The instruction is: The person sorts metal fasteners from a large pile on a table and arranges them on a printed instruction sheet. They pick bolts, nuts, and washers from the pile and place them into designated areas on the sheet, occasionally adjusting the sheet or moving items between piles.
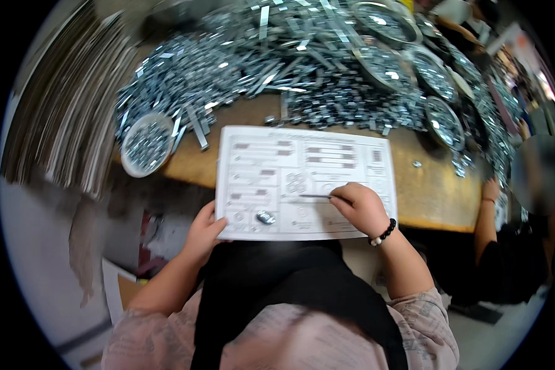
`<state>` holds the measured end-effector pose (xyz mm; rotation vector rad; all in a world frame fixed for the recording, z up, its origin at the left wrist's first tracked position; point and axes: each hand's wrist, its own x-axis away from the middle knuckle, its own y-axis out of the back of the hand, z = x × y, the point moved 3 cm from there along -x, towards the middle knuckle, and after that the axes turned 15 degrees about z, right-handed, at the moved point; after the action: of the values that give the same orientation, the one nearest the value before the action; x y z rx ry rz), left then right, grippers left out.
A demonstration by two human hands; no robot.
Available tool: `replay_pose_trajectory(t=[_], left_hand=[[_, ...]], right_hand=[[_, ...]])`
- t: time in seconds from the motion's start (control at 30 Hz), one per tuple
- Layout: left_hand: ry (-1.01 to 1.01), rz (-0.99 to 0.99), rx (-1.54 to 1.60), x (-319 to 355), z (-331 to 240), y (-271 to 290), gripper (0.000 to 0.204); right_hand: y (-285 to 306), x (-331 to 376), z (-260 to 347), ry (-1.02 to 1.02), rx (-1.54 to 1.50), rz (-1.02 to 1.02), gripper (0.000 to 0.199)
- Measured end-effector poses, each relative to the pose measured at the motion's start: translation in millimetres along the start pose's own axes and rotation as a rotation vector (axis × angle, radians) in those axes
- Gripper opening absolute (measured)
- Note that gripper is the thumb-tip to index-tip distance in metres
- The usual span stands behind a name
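A white printed sheet (302, 160) with diagrams lies at the near edge of the wooden table (431, 191). My left hand (202, 233) grips the sheet's lower left corner. Closed on a thin dark pen (314, 196), my right hand (361, 206) rests on the sheet's lower right part, with the pen tip pointing left across the paper. A small shiny metal part (265, 217) sits on the sheet between my hands. A black beaded bracelet (383, 233) is on my right wrist.
A big heap of small metal parts (277, 61) covers the far table. A white bowl (145, 145) of parts stands at the left, several round metal trays (441, 120) at the right. Stacked metal strips (61, 117) lie far left. Another person's arm (488, 216) is at the right.
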<state>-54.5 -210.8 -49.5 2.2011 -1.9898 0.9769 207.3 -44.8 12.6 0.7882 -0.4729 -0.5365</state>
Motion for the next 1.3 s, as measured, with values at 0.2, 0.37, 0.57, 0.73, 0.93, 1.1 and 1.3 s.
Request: replay_pose_trajectory(t=[0.2,0.37,0.57,0.73,0.93,1.1,1.3], left_hand=[[-0.066,-0.014,-0.057,-4.7,6.4,12.6,0.046],[-0.048,-0.103,-0.165,-4.8,-13.2,8.1,0.045],[-0.366,-0.261,-0.731,-0.3,-22.2,17.4,0.048],[-0.392,0.018,-1.228,-9.7,-53.1,-30.9,0.053],[-0.411,0.287,-1.582,-19.8,-51.9,-64.9,0.049],[-0.365,0.341,-1.611,-27.4,-46.3,-69.7,0.042],[-0.421,0.297,-1.615,-29.5,-39.6,-68.8,0.035]], right_hand=[[85.2,34.0,-140.0,-0.430,-0.457,-0.551,0.021],[161.8,66.1,-218.1,-0.645,-0.089,-0.848,0.028],[200.6,58.4,-238.7,-0.951,0.158,-0.725,0.030],[196.7,48.0,-213.7,-0.982,0.526,-0.727,0.034],[135.9,17.9,-150.6,-0.191,0.296,-0.679,0.025],[84.0,5.0,-110.5,-0.159,0.177,-0.495,0.023],[71.3,-0.3,-102.1,-0.227,0.183,-0.404,0.022]])
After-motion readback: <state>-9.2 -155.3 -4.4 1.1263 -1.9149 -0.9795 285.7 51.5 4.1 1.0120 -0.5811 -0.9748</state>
